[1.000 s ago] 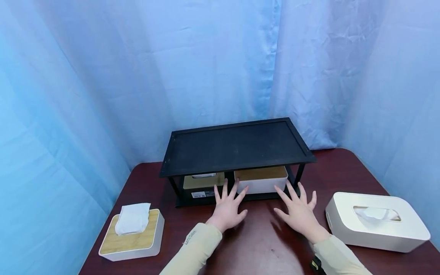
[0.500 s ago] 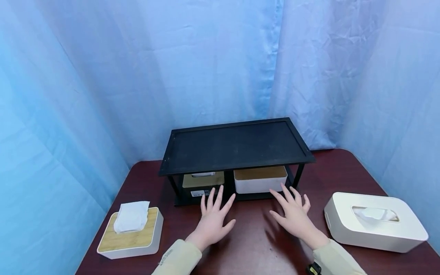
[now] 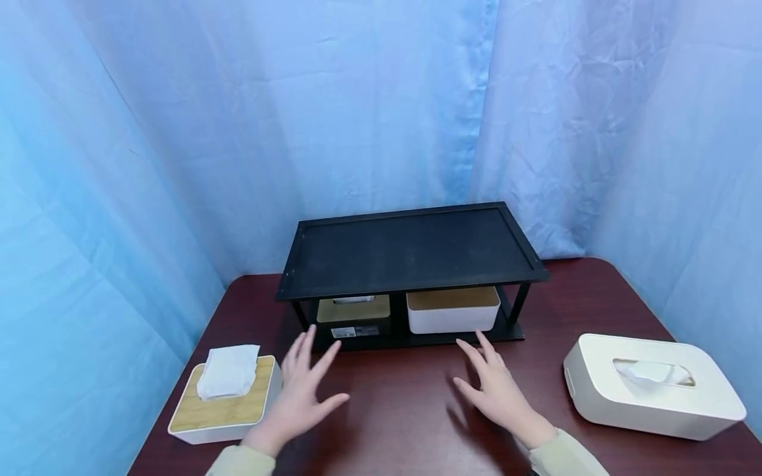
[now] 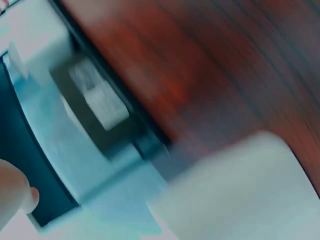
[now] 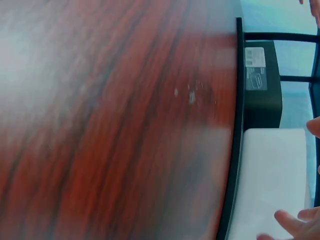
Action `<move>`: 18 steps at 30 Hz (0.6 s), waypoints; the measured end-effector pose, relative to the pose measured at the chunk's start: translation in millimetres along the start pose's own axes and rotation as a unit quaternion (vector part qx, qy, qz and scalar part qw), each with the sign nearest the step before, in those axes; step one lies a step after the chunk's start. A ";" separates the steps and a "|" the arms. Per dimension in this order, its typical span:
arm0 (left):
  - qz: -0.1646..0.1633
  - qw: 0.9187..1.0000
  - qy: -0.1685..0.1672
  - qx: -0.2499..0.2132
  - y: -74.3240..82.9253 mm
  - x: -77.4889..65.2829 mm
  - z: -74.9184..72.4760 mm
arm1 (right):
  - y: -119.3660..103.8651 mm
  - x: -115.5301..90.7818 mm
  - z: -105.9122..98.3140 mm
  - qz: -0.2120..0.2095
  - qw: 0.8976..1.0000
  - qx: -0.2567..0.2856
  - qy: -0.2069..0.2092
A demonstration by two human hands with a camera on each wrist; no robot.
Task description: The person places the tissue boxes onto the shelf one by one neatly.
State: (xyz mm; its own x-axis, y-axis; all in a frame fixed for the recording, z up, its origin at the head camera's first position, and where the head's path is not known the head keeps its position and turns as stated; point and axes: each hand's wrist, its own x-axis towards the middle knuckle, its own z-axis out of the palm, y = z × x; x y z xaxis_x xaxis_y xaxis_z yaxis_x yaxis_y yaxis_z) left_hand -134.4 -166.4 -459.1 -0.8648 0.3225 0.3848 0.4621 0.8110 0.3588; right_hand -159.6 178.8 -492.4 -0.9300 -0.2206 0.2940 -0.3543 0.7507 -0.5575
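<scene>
My left hand [image 3: 297,400], fingers spread and holding nothing, hovers at the right side of a white tissue box with a wooden lid [image 3: 223,416]; a white tissue stands out of its slot. My right hand [image 3: 497,393] is over the table, fingers spread, in front of the black rack [image 3: 417,254]. On the rack's lower shelf, a dark tissue box with a tan lid [image 3: 354,311] and a label is at left, and a white box with a brown lid [image 3: 454,311] is at right. The left wrist view is blurred; the pale box side [image 4: 250,190] fills its lower right.
A larger white tissue box [image 3: 655,387] with tissue in its oval slot rests at the right of the dark red table [image 3: 405,410]. Light blue curtains [image 3: 381,106] hang behind the table and along both sides.
My left hand has moved left and toward me, from in front of the rack to beside the wooden-lidded tissue box. My right hand has drawn slightly back toward me and left.
</scene>
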 end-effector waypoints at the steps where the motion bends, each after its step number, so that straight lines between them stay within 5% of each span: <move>1: -0.012 1.000 0.002 -0.003 -5.3 -4.3 -7.6 | -1.8 0.4 1.4 -0.002 1.000 0.004 -0.003; 6: -0.075 0.997 -0.033 0.001 -32.3 -31.8 -44.4 | -13.0 2.1 9.9 0.003 0.999 0.027 -0.030; 13: -0.069 0.995 0.033 0.058 -90.1 -73.4 -75.5 | -27.0 5.4 20.8 0.009 0.997 0.044 -0.069; 18: -0.165 0.984 -0.036 0.062 -118.6 -96.3 -90.2 | -34.6 11.2 26.0 -0.004 0.995 0.065 -0.081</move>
State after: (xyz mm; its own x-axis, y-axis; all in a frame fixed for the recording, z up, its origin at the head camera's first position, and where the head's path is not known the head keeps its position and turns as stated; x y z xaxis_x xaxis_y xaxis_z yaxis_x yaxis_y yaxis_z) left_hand -88.2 -337.7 -462.0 -0.9775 0.0621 0.2018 0.1302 0.9296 0.3449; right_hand -160.3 134.2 -490.0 -0.9273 -0.3309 0.1751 -0.3608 0.6650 -0.6540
